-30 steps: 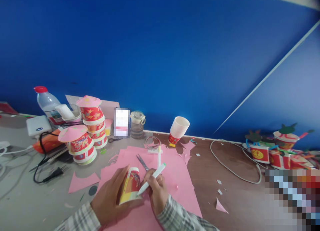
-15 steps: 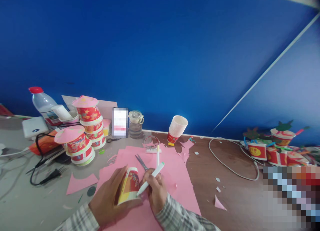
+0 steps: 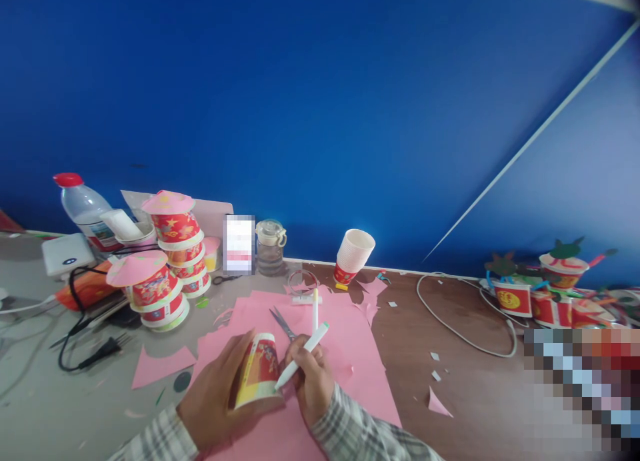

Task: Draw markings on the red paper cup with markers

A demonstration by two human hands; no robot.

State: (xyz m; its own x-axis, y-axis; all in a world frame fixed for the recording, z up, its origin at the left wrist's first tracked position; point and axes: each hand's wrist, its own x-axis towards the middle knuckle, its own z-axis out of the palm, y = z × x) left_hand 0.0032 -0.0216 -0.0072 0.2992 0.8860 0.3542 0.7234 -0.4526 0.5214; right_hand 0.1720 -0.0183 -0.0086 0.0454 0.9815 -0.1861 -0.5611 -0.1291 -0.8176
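In the lower centre of the frame the left hand [image 3: 215, 398] is closed around a paper cup [image 3: 260, 371], which is held on its side just above the pink paper [image 3: 350, 354]. The right hand [image 3: 313, 381], just beside it, grips a white marker [image 3: 303, 356], its lower end at the cup's rim. Scissors [image 3: 283, 322] lie behind them on the worktop [image 3: 475, 394].

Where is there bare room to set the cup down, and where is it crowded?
Free: brown desktop between the pink paper and the white cable; grey surface in front of the black plug, left of the left hand. Crowded: back left around the cup stacks and bottle; far right, cup crafts.
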